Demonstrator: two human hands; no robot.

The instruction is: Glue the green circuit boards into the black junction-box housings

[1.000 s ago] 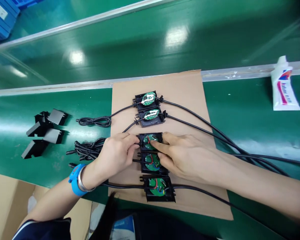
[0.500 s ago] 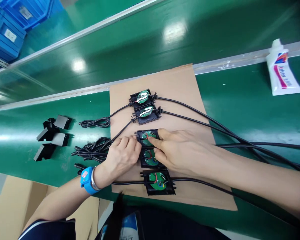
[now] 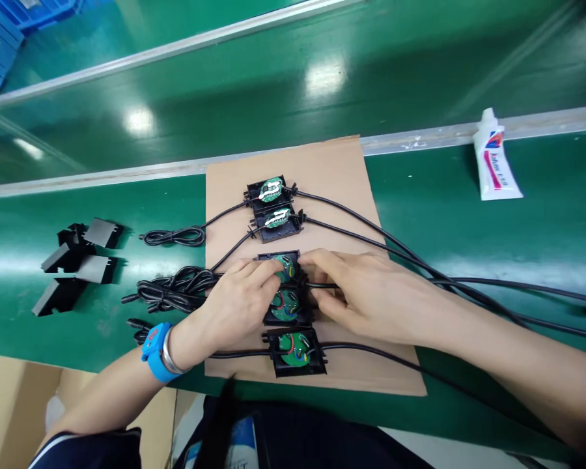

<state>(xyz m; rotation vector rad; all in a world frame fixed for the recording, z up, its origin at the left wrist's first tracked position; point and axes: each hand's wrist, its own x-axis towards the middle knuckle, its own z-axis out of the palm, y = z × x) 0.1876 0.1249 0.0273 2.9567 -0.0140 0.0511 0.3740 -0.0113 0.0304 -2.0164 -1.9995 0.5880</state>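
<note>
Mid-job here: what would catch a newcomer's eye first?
The left hand and right hand meet on the middle housing of five open black ones lined up on a cardboard sheet. Loose black covers lie far left on the green belt; a white tube lies far right.

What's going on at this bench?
One person, bare hands, working on five open black housings in a row on a cardboard sheet. The left hand presses on the green board of the third housing; the right hand pinches its cable at the housing edge. Loose black covers lie to the left, a white tube far right.
</note>
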